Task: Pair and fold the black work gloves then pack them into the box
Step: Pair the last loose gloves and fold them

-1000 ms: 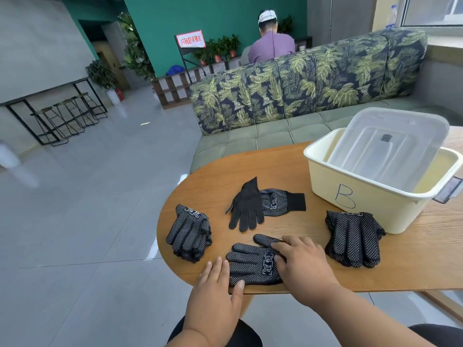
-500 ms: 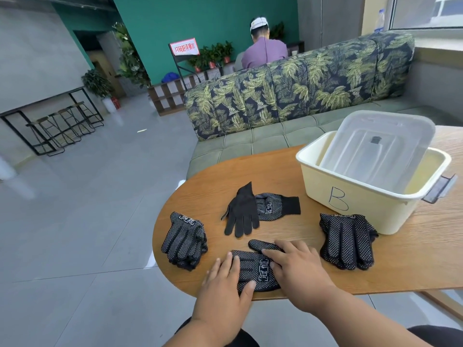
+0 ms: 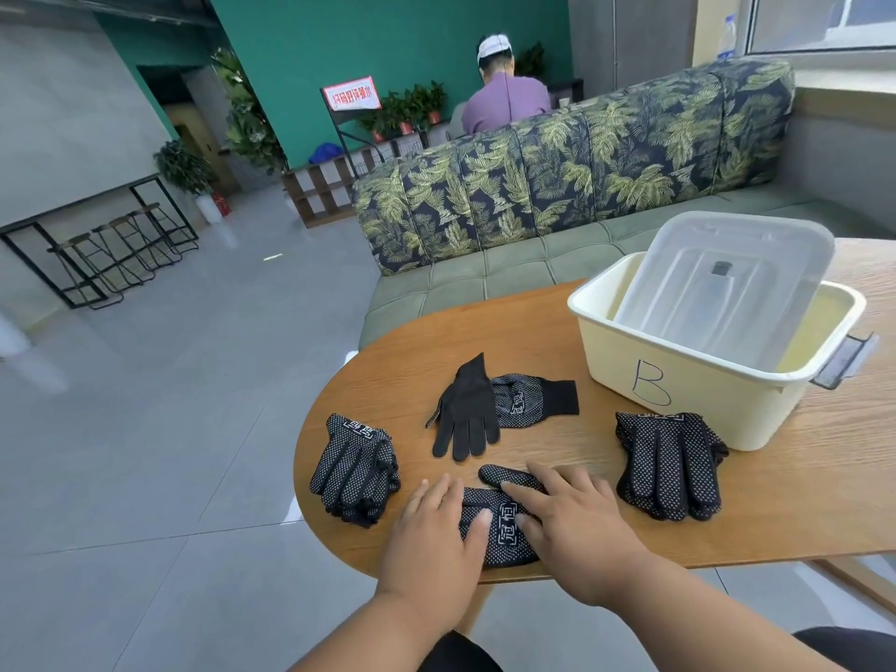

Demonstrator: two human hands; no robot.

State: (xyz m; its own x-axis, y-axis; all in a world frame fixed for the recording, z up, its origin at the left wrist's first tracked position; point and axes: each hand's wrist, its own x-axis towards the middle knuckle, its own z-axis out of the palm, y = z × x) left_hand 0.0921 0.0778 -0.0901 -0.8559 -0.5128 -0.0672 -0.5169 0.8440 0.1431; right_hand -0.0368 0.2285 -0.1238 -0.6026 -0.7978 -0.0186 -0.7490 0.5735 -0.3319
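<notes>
A dotted black glove pair (image 3: 504, 531) lies at the near edge of the wooden table (image 3: 800, 497). My left hand (image 3: 436, 531) lies flat on its left part, fingers straight. My right hand (image 3: 572, 518) presses its right part with spread fingers. A stacked glove pair (image 3: 356, 470) lies to the left, another stacked pair (image 3: 671, 465) to the right. Two loose gloves (image 3: 494, 405) cross in the middle. The cream box marked B (image 3: 688, 380) stands at the right rear, a clear lid (image 3: 727, 283) leaning inside it.
A leaf-patterned sofa (image 3: 557, 177) stands right behind the table. A person in a purple shirt (image 3: 504, 99) sits beyond it, facing away. Grey tiled floor (image 3: 169, 429) spreads to the left, with black metal stools (image 3: 116, 254) by the far wall.
My left hand slid forward from the table edge onto the near glove pair, covering its fingers. My right hand stayed pressed on it. The camera view tilted a little.
</notes>
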